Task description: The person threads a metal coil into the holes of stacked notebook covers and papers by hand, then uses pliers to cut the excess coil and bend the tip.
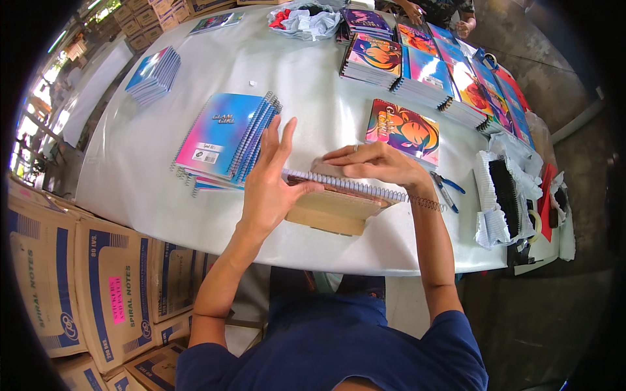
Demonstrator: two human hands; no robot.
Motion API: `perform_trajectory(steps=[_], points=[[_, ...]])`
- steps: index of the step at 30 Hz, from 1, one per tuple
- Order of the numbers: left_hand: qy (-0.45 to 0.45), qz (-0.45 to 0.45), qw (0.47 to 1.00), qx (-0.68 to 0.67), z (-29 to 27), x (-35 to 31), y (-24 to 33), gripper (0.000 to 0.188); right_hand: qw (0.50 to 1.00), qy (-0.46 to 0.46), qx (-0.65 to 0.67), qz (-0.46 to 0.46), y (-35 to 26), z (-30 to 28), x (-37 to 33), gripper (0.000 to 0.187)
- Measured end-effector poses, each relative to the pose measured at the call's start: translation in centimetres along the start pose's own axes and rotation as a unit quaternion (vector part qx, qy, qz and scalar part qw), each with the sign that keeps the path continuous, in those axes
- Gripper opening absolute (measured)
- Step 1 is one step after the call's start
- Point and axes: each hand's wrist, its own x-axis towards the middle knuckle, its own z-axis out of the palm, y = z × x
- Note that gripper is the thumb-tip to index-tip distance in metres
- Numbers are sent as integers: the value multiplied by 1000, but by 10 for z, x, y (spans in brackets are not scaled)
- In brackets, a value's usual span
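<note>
There is one view, and it comes from a camera on the person's head. It looks down and a bit ahead, over the person's own blue shirt at the bottom, so both arms reach up into it. The left fingers and right fingers are close, near the middle. Past them it sees across the white surface to another person at the far top. It is very wide, so boxes at the left fit in too. Straight edges bend, and the corners are black.
</note>
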Motion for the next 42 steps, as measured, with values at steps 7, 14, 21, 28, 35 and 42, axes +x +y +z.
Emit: perform_trajectory(steps=[7, 14, 21, 28, 35, 42], points=[[-16, -168, 955, -245, 3, -12, -29, 101, 1000, -4, 26, -6, -3, 1, 3, 39], [21, -187, 933, -308, 7, -15, -31, 98, 996, 18, -61, 62, -4, 5, 10, 48], [32, -187, 922, -338, 7, -15, -34, 99, 997, 1, -56, 51, 2, 1, 17, 48], [4, -201, 912, -357, 5, -13, -33, 95, 998, -18, -56, 36, 9, 1, 29, 43], [-191, -142, 889, -392, -3, 3, -50, 62, 938, 107, -329, 9, 41, -2, -13, 31], [26, -38, 934, -355, -66, 53, 18, 61, 776, 237, -576, 104, 85, -25, -116, 55]])
